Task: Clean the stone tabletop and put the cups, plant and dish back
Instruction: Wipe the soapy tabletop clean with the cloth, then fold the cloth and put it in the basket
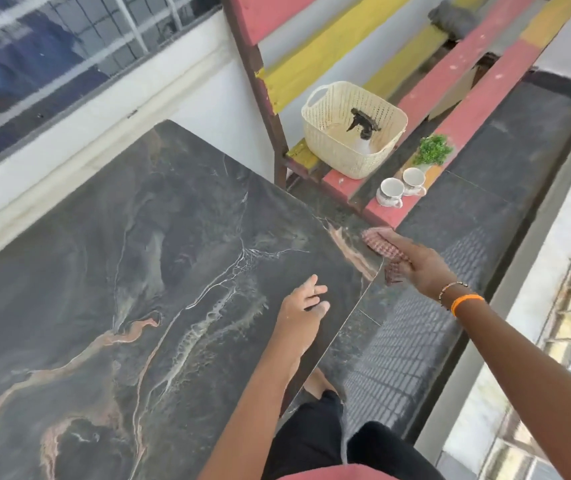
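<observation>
The dark stone tabletop (pixel 145 258) with pale and pink veins fills the left and middle. My right hand (pixel 419 265) holds a pink checked cloth (pixel 379 242) against the tabletop's right corner edge. My left hand (pixel 303 306) rests on the stone near that edge, fingers relaxed. Two white cups (pixel 390 192) (pixel 414 180) stand on a pink bench slat beyond the table. A small green plant (pixel 431 150) in a white pot sits just behind them. No dish is in view.
A cream plastic basket (pixel 353 129) holding a spray bottle (pixel 362 128) sits on the pink and yellow slatted bench (pixel 467 95). A white wall with a window (pixel 52 64) runs along the left. Dark floor tiles (pixel 450 258) lie to the right of the table.
</observation>
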